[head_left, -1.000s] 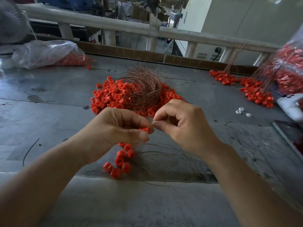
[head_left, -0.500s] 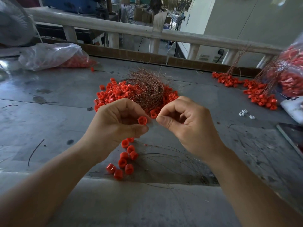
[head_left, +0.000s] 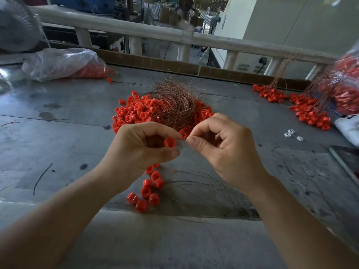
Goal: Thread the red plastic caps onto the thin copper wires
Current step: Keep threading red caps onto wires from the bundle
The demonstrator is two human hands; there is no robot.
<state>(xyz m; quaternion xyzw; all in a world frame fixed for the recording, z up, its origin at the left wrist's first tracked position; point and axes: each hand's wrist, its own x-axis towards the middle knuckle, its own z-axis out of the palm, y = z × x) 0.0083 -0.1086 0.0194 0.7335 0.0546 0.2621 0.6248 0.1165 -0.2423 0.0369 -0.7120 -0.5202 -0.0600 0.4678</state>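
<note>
Wire nest (head_left: 174,105) atop cap pile (head_left: 132,111), behind both hands.

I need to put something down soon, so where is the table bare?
Bare: the table left of the cap pile, up to the bag; also the strip between that pile and the capped bunches at right. Crowded: the centre, with the wire nest, and the loose caps nearer you.

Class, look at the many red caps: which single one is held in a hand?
The cap pinched between the left hand's thumb and fingers, open end facing us; no hand holds the rest.
</note>
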